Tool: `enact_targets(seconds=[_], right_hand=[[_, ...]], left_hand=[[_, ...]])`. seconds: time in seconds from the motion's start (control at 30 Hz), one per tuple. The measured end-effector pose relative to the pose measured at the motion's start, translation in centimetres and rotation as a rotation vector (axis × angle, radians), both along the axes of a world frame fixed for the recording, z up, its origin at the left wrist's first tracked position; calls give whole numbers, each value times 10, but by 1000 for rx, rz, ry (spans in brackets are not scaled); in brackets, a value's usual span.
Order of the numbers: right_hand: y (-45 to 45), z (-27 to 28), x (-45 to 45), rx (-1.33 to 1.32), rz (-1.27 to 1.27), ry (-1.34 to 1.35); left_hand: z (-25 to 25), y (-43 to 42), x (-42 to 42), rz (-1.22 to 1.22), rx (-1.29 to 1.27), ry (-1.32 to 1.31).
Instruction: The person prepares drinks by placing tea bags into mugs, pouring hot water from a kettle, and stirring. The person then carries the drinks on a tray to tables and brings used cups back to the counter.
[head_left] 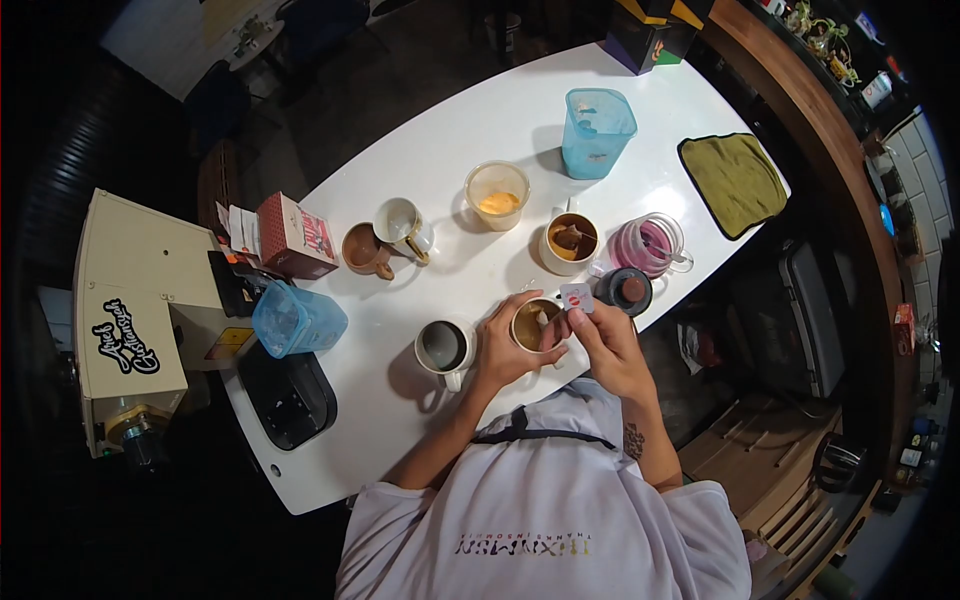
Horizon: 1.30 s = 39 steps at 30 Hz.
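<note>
My left hand (503, 352) is wrapped round the left side of a cup (536, 325) with brownish liquid and a tea bag in it. Over the cup's right rim, my right hand (610, 345) pinches a small white tea bag tag (576, 297) with a red mark. Just above stands another cup (569, 243) with a tea bag in amber liquid. A white mug (445, 346) of dark liquid is left of my left hand. To the right of the held cup are a dark-lidded jar (627, 290) and a pink glass mug (650, 245).
Farther up the white table (400, 165) are a tub with orange contents (497, 197), a blue container (597, 135) and a green cloth (733, 185). At left stand two mugs, a red box (297, 237), another blue container (298, 318) and a cream machine (130, 300).
</note>
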State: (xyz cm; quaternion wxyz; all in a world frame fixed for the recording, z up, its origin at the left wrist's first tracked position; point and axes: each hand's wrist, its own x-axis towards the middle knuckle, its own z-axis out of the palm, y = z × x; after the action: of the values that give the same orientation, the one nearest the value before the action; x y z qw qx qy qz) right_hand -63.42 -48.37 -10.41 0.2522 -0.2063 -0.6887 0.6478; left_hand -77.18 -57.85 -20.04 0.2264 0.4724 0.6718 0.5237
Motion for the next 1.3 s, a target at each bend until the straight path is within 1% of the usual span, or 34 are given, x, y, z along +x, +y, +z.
enact_targets(seconds=[0.03,0.13,0.2,0.3,0.37,0.43,0.5,0.6,0.67,0.73,0.77,0.83,0.9,0.97,1.03,1.07,1.13,1.17,1.23,1.27,1.3], right_hand=[[-3,4,2,-4,-5,59],[2,-1,-3,-29,-17,7],[1,-10,-5,-53,-30,27],[2,-8,-4,-64,-20,76],[4,-9,-4,-41,-11,110],[7,-17,-10,-53,-17,-2],[4,-11,-8,-44,-11,14],[0,2,-9,-40,-12,53],[4,-1,-12,-28,-21,88],[7,-13,-18,-43,-34,-17],[8,-14,-16,-39,-30,-13],[3,-6,-10,-24,-28,77],[7,-10,-9,-22,-24,81],[10,-13,-9,-13,-23,89],[11,-12,-10,-8,-91,-34],[11,-8,-7,-9,-88,-33],[10,12,2,234,-97,-140],[10,13,4,236,-100,-139],[11,13,7,638,-145,-265],[11,12,9,637,-147,-267],[11,8,12,745,-150,-406]], left_hand=[[-1,-2,1,0,-5,-3],[-1,0,1,0,-31,-12],[-1,0,1,-44,-26,-111],[0,-1,0,-16,-60,-30],[1,0,1,-22,-59,-49],[1,1,1,-26,-55,-66],[-1,1,-1,-48,-37,-112],[0,0,-2,-51,-103,-75],[-5,2,-2,-50,-77,-89],[-6,1,-1,-43,-53,-103],[-6,1,-1,-48,-63,-99],[-3,-1,-1,-49,-81,-101],[0,1,-1,-42,-86,-42],[-4,2,-2,-59,-81,-60],[-5,4,-2,-67,-76,-78],[-5,4,-1,-57,-85,-73],[-3,2,2,-50,-99,-72],[0,1,1,-62,-124,-79],[8,-1,1,-78,-150,-86],[12,-3,1,-71,-125,-21],[17,-6,1,-62,-100,44]])
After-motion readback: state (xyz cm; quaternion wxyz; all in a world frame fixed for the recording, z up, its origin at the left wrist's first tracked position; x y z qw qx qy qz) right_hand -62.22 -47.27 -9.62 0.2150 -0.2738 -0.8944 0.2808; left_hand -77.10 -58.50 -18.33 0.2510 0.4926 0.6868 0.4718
